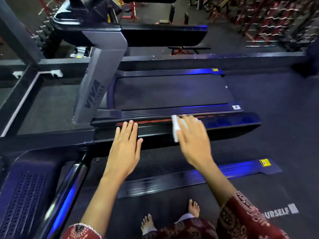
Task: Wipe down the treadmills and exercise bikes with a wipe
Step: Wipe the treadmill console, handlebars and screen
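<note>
the long glossy black treadmill handrail with a red stripe bears both hands. the left hand lies flat, fingers straight, holding nothing. the right hand, fingers spread, presses the small folded white wipe onto the rail, seemingly unpinched, though blur hides detail. loose under the palm, it could slide off the far edge. bare rail runs rightward to its end.

treadmill handrail: black, glossy, horizontal, red stripe along top | wipe: white, folded, flat on it
</note>
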Demonstrator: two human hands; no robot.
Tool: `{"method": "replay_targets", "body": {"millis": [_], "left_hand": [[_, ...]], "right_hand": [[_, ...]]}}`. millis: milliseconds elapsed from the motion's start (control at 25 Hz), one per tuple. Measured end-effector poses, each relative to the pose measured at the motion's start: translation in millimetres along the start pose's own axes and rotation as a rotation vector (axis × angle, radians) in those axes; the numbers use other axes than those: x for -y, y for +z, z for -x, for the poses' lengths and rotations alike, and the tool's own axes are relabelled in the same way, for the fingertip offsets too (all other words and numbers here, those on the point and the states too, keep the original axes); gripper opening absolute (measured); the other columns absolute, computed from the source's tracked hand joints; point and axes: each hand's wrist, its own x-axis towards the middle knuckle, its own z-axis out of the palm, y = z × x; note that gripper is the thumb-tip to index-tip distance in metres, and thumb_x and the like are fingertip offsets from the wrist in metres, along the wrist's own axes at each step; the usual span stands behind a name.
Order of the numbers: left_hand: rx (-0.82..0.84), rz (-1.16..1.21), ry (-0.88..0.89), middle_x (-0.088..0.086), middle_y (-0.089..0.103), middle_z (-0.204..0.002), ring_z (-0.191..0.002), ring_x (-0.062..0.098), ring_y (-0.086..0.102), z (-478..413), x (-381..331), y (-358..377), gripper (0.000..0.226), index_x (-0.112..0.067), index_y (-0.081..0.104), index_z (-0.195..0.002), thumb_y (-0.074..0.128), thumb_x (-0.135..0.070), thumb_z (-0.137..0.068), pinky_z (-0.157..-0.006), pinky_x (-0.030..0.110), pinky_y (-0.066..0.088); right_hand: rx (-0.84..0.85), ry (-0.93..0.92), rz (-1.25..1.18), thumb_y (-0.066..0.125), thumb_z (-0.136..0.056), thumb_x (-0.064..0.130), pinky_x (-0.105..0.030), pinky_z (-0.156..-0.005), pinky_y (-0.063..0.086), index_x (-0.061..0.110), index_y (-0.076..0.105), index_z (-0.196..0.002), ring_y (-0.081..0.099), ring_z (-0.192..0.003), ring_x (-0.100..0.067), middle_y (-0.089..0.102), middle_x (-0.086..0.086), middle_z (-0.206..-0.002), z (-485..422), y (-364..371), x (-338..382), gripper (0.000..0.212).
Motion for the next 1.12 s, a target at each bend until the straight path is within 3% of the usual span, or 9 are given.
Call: {"method": "replay_targets", "body": {"millis": [200, 280, 400, 560, 640, 720, 840, 1040, 1120], "left_hand": [[-0.002, 0.001, 0.042, 0.024, 0.05, -0.136, -0.129, 0.039, 0.045, -17.9, -51.6, 17.9, 0.056, 0.007, 0.05, -0.131, 0.03, -0.032, -0.095, -0.114, 0.042, 0.02], [0.003, -0.014, 0.064, 0.024, 0.05, -0.136, -0.129, 0.039, 0.045, -24.4, -72.3, 24.2, 0.056, 0.006, 0.049, -0.132, 0.031, -0.034, -0.096, -0.112, 0.039, 0.015], [0.002, -0.026, 0.07, 0.024, 0.049, -0.137, -0.13, 0.038, 0.043, -33.9, -98.6, 32.4, 0.057, 0.005, 0.048, -0.133, 0.031, -0.035, -0.096, -0.112, 0.04, 0.014], [-0.022, -0.048, 0.075, 0.025, 0.05, -0.136, -0.129, 0.039, 0.045, -42.4, -127.3, 41.0, 0.058, 0.006, 0.05, -0.132, 0.034, -0.036, -0.096, -0.112, 0.043, 0.016], [-0.032, -0.062, 0.09, 0.025, 0.051, -0.135, -0.128, 0.039, 0.046, -47.6, -142.8, 46.1, 0.058, 0.006, 0.051, -0.131, 0.034, -0.037, -0.095, -0.111, 0.044, 0.017], [-0.042, -0.063, 0.108, 0.025, 0.051, -0.134, -0.128, 0.039, 0.047, -52.6, -155.9, 50.6, 0.058, 0.006, 0.051, -0.131, 0.033, -0.037, -0.095, -0.11, 0.044, 0.018], [-0.075, -0.061, 0.156, 0.025, 0.052, -0.134, -0.126, 0.039, 0.047, -57.4, -171.4, 56.8, 0.056, 0.006, 0.052, -0.129, 0.033, -0.035, -0.095, -0.11, 0.044, 0.02], [-0.126, -0.071, 0.193, 0.024, 0.053, -0.133, -0.124, 0.039, 0.05, -63.7, -195.8, 65.7, 0.053, 0.006, 0.053, -0.128, 0.037, -0.032, -0.095, -0.109, 0.044, 0.024], [-0.139, -0.064, 0.209, 0.024, 0.054, -0.132, -0.123, 0.039, 0.05, -67.2, -203.8, 70.3, 0.053, 0.007, 0.053, -0.128, 0.037, -0.032, -0.094, -0.108, 0.044, 0.024]], "right_hand": [[-0.079, 0.385, 0.107, 0.026, -0.098, 0.02, -0.05, -0.093, 0.033, 0.007, 0.048, -0.134, 0.044, -0.115, -0.042, 0.053, -0.016, -0.123, -0.6, -21.8, -67.3, 0.045], [-0.02, 0.214, 0.089, 0.028, -0.097, 0.016, -0.05, -0.087, 0.036, 0.007, 0.049, -0.131, 0.046, -0.105, -0.04, 0.055, -0.014, -0.113, -8.3, -16.1, -35.9, 0.041], [-0.02, -0.134, -0.089, 0.032, -0.101, 0.023, -0.043, -0.107, 0.027, 0.007, 0.048, -0.135, 0.046, -0.12, -0.037, 0.056, -0.017, -0.13, 5.3, -10.8, -55.8, 0.041], [-0.081, 0.165, -0.028, 0.024, -0.104, 0.032, -0.044, -0.108, 0.023, 0.005, 0.05, -0.135, 0.042, -0.127, -0.037, 0.051, -0.018, -0.136, 23.8, -24.5, -161.0, 0.049], [-0.091, 0.307, -0.018, 0.024, -0.102, 0.027, -0.048, -0.107, 0.024, 0.004, 0.052, -0.132, 0.042, -0.125, -0.04, 0.053, -0.016, -0.131, 15.9, -33.3, -156.5, 0.047], [-0.024, 0.186, -0.013, 0.031, -0.098, 0.019, -0.05, -0.1, 0.032, 0.005, 0.052, -0.126, 0.046, -0.116, -0.041, 0.055, -0.014, -0.121, 7.3, -31.5, -127.0, 0.039], [-0.048, -0.17, -0.084, 0.03, -0.102, 0.023, -0.044, -0.108, 0.028, 0.004, 0.05, -0.133, 0.045, -0.124, -0.036, 0.055, -0.017, -0.132, 13.2, -26.1, -138.6, 0.041], [-0.11, 0.299, -0.157, 0.027, -0.104, 0.025, -0.042, -0.116, 0.016, -0.001, 0.049, -0.136, 0.033, -0.135, -0.034, 0.05, -0.017, -0.139, 21.7, -32.5, -189.4, 0.047], [-0.08, 0.155, -0.166, 0.044, -0.098, 0.012, -0.049, -0.11, 0.026, -0.002, 0.048, -0.135, 0.036, -0.131, -0.036, 0.051, -0.019, -0.135, 18.8, -29.6, -162.5, 0.04]]}}
